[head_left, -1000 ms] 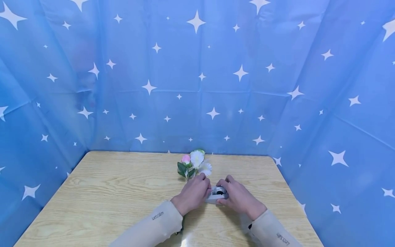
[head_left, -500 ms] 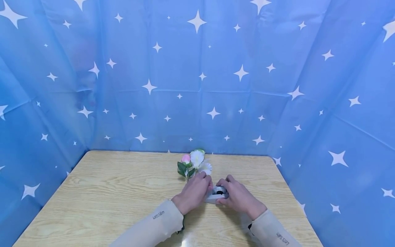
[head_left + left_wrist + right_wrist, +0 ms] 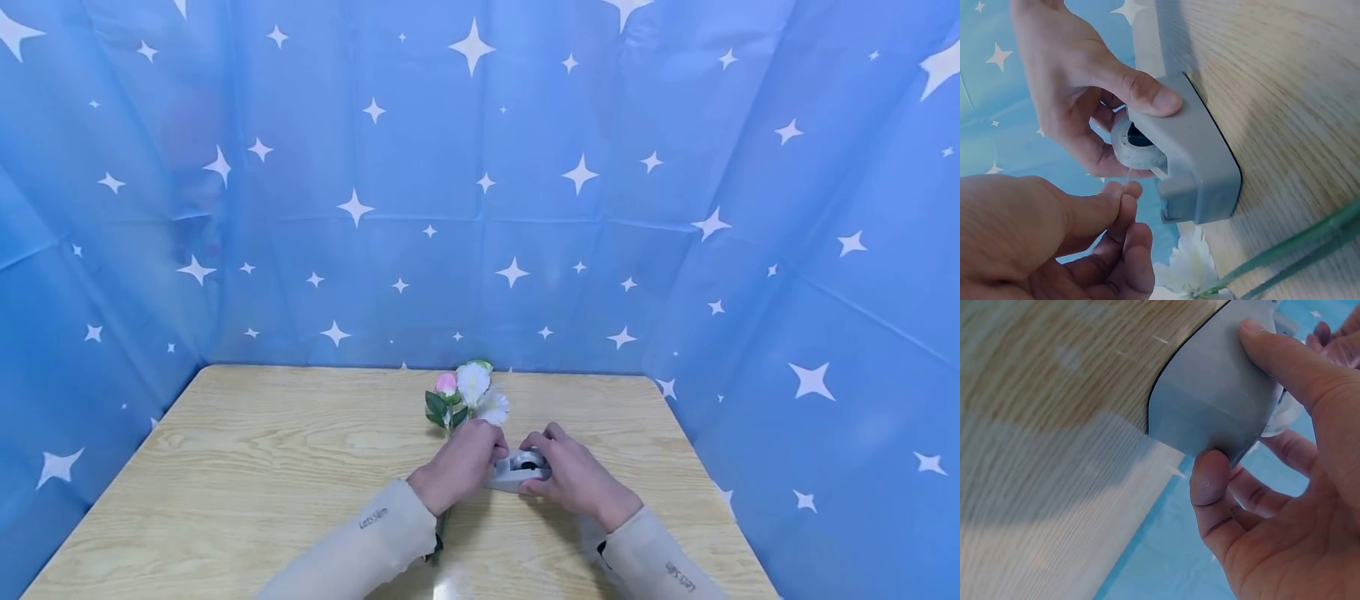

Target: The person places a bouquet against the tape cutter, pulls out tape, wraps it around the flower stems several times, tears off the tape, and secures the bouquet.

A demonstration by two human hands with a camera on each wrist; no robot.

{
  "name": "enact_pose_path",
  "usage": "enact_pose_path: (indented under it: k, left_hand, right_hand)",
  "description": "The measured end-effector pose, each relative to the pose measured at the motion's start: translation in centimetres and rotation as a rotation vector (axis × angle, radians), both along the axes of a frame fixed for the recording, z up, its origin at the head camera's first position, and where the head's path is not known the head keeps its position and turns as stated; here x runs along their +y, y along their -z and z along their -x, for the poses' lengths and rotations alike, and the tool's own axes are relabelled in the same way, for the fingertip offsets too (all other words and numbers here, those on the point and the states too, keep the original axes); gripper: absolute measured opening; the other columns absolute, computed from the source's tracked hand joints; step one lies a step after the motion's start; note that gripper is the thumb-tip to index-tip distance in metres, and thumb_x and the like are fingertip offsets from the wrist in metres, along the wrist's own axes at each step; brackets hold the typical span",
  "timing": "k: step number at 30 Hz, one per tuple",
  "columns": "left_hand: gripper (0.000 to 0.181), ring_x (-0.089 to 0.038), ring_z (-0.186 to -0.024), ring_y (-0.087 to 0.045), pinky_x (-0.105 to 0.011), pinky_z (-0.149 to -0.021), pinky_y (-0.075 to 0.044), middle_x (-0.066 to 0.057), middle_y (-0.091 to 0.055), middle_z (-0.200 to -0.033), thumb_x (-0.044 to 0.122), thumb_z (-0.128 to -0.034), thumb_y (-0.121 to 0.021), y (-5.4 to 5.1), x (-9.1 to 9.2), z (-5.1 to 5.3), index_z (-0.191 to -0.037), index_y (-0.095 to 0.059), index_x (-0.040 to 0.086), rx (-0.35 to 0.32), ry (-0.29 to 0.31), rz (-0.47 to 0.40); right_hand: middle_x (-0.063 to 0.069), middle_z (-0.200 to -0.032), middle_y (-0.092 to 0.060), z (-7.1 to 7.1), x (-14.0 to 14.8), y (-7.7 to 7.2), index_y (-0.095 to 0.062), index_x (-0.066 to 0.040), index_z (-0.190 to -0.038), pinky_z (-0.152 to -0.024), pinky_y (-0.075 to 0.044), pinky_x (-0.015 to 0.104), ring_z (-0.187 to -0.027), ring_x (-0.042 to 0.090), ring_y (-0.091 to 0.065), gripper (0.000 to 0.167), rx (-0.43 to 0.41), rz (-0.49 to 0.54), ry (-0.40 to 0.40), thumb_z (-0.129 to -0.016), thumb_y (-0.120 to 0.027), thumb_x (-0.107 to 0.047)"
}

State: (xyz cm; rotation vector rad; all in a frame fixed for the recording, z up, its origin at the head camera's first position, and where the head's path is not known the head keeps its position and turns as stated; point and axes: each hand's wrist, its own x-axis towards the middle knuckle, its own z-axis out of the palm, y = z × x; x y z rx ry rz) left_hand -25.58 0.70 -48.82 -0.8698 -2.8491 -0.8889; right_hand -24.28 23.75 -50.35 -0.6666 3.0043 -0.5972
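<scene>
A grey tape dispenser (image 3: 510, 479) stands on the table, holding a roll of clear tape (image 3: 1124, 151) on a black core. My right hand (image 3: 581, 475) grips the dispenser from its right end, with the thumb (image 3: 1163, 100) pressed on its near side and the other fingers around the back and far side. At the dispenser's left end, my left hand (image 3: 463, 460) pinches the thin end of the tape (image 3: 1128, 174) between thumb and forefinger, close to the roll. In the left wrist view the cutting end (image 3: 1175, 200) sits just beyond those fingertips.
Artificial flowers lie behind my left hand: white blooms (image 3: 474, 385), a pink bud (image 3: 446, 383) and dark green leaves (image 3: 437, 407). Their green stems (image 3: 1297, 240) run under my left forearm. A blue star-patterned curtain (image 3: 420, 183) surrounds the wooden table (image 3: 285, 450).
My left hand has shifted slightly left, showing more of the dispenser's left end. The right hand keeps its grip on the dispenser. The head view has turned a little.
</scene>
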Motion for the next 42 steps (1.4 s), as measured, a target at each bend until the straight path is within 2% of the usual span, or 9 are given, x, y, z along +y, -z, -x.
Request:
enact_pose_path:
  k: [4, 11, 19, 23, 31, 33, 36, 39, 42]
  left_hand:
    - [0.014, -0.013, -0.094, -0.076, -0.027, -0.084, -0.067, -0.007, -0.086, -0.105, -0.004, -0.1085, -0.076, -0.3, -0.8, 0.3, -0.104, -0.088, 0.003, -0.069, -0.03, -0.042]
    - [0.014, -0.029, -0.103, -0.084, -0.033, -0.081, -0.071, -0.021, -0.086, -0.117, 0.001, -0.1107, -0.076, -1.4, -3.9, 0.8, -0.12, -0.082, -0.008, -0.101, -0.067, -0.107]
    - [0.016, -0.012, -0.072, -0.058, -0.024, -0.063, -0.047, -0.007, -0.079, -0.09, 0.006, -0.1111, -0.079, -2.2, -7.8, 1.1, -0.095, -0.079, 0.004, -0.146, -0.183, -0.14]
    - [0.017, -0.013, -0.071, -0.054, -0.024, -0.062, -0.042, -0.004, -0.075, -0.086, 0.008, -0.1122, -0.078, -2.0, -8.3, 0.8, -0.096, -0.078, 0.004, -0.179, -0.189, -0.129]
    - [0.018, -0.013, -0.071, -0.055, -0.024, -0.063, -0.043, -0.007, -0.075, -0.087, 0.009, -0.1128, -0.078, -1.8, -8.4, 0.5, -0.095, -0.076, 0.008, -0.161, -0.189, -0.127]
    - [0.017, -0.013, -0.071, -0.055, -0.024, -0.062, -0.042, -0.007, -0.075, -0.087, 0.009, -0.1129, -0.078, -1.6, -8.4, 0.4, -0.096, -0.076, 0.008, -0.163, -0.189, -0.125]
    - [0.018, -0.013, -0.069, -0.053, -0.023, -0.061, -0.041, -0.003, -0.071, -0.084, 0.01, -0.1128, -0.078, -1.3, -8.5, 0.4, -0.095, -0.075, 0.009, -0.158, -0.19, -0.122]
    - [0.019, -0.012, -0.068, -0.051, -0.023, -0.06, -0.039, -0.001, -0.069, -0.082, 0.01, -0.1131, -0.078, -1.0, -8.6, 0.5, -0.095, -0.074, 0.01, -0.157, -0.191, -0.128]
    - [0.018, -0.012, -0.068, -0.052, -0.023, -0.059, -0.039, -0.006, -0.072, -0.084, 0.01, -0.1134, -0.077, -0.8, -8.8, 0.5, -0.096, -0.075, 0.009, -0.162, -0.184, -0.144]
  right_hand:
    - [0.003, -0.115, -0.065, 0.0, 0.0, -0.1, -0.078, -0.015, -0.133, -0.079, -0.059, 0.032, -0.092, 0.012, -0.063, 0.053, -0.001, 0.003, 0.0, -0.091, -0.104, -0.032]
    - [0.004, -0.117, -0.066, 0.0, 0.1, 0.1, -0.077, -0.015, -0.135, -0.083, -0.063, 0.037, -0.096, 0.013, -0.066, 0.056, -0.009, 0.01, 0.013, -0.09, -0.105, -0.032]
    - [0.006, -0.118, -0.067, -0.2, 0.0, 0.1, -0.077, -0.014, -0.137, -0.084, -0.064, 0.039, -0.096, 0.014, -0.066, 0.056, -0.032, 0.012, 0.031, -0.091, -0.104, -0.032]
    - [0.005, -0.117, -0.067, -0.4, -0.1, -0.1, -0.078, -0.015, -0.138, -0.08, -0.063, 0.04, -0.094, 0.014, -0.064, 0.057, -0.028, -0.022, 0.04, -0.091, -0.104, -0.033]
    - [0.011, -0.124, -0.068, -1.3, -0.9, -1.3, -0.077, -0.015, -0.146, -0.072, -0.062, 0.042, -0.091, 0.017, -0.067, 0.06, -0.019, -0.116, 0.067, -0.097, -0.097, -0.042]
    - [0.015, -0.131, -0.069, -1.8, -1.3, -1.8, -0.075, -0.013, -0.149, -0.073, -0.063, 0.045, -0.093, 0.021, -0.069, 0.061, 0.022, -0.161, 0.077, -0.101, -0.093, -0.046]
    - [0.019, -0.134, -0.069, -2.7, -2.2, -2.4, -0.077, -0.009, -0.143, -0.074, -0.063, 0.046, -0.097, 0.027, -0.07, 0.057, 0.175, -0.236, 0.085, -0.105, -0.088, -0.05]
    - [0.018, -0.124, -0.071, -3.5, -3.7, -2.8, -0.079, -0.006, -0.128, -0.073, -0.062, 0.042, -0.095, 0.027, -0.068, 0.046, 0.348, -0.235, 0.086, -0.106, -0.088, -0.045]
    - [0.011, -0.107, -0.071, -4.3, -5.6, -2.9, -0.08, -0.006, -0.114, -0.066, -0.06, 0.032, -0.085, 0.019, -0.064, 0.031, 0.387, -0.153, 0.047, -0.106, -0.089, -0.034]
